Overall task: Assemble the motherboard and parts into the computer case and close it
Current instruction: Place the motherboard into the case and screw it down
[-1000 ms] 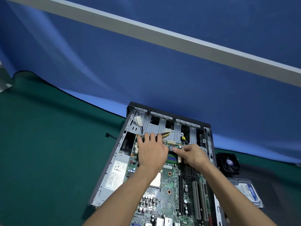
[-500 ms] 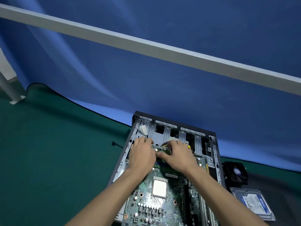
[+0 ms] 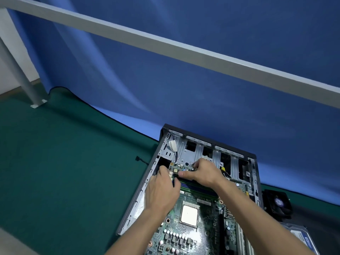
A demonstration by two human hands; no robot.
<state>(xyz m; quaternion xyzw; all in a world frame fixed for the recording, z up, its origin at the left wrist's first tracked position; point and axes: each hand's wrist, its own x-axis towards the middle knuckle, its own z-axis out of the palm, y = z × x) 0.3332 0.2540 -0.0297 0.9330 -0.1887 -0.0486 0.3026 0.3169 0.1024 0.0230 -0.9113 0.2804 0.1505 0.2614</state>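
Observation:
The open grey computer case (image 3: 140, 192) lies on the green mat. Inside it sits the green motherboard (image 3: 206, 234) with its silver CPU (image 3: 189, 215) showing. Both hands are at the board's far left corner. My left hand (image 3: 161, 194) curls its fingers over the board's left edge beside the memory slots (image 3: 200, 188). My right hand (image 3: 204, 173) pinches the board's far edge, thumb on top and fingers curled over the far side. What lies under the fingers is hidden.
A black cooling fan (image 3: 277, 203) and a hard drive (image 3: 301, 238) lie on the mat to the right of the case. A loose black cable end (image 3: 138, 159) lies to its left. A white connector (image 3: 173, 145) hangs inside the far case wall. A grey frame leg (image 3: 22, 78) stands far left.
Both hands slid left along the board's far edge; the right hand crossed from the right of the memory slots to the far left corner. The view shifted, showing more of the near board.

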